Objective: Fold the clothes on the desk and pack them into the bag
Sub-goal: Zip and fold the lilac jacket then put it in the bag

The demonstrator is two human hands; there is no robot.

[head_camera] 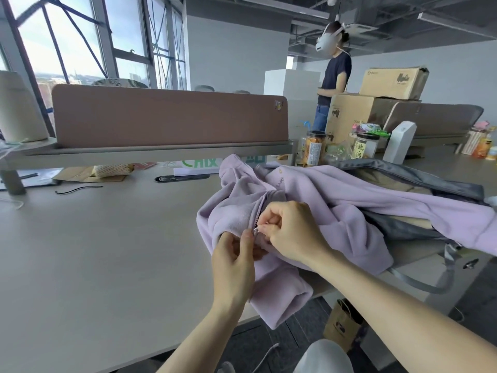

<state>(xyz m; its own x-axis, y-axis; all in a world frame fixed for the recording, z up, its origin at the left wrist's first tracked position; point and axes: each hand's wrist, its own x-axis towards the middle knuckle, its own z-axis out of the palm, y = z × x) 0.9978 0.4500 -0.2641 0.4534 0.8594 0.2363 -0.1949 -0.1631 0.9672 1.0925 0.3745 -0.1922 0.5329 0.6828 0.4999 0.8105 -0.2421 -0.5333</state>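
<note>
A lilac fleece jacket (336, 205) lies crumpled at the right end of the desk (94, 251), part of it draped over an open grey bag (419, 176). My left hand (236, 257) pinches the jacket's hem just left of the zipper's lower end. My right hand (290, 232) pinches the small metal zipper pull (256, 230) from the right. The zipper runs up from there toward the collar. A beige garment shows inside the bag. The bag's grey strap (419, 281) hangs off the desk edge.
A brown divider panel (169, 117) runs along the desk's back. Snack jars (313, 149), packets and a white device (399, 142) crowd behind the bag. Cardboard boxes (376, 103) and a standing person (332, 76) are farther back. A paper bag (343, 324) sits on the floor.
</note>
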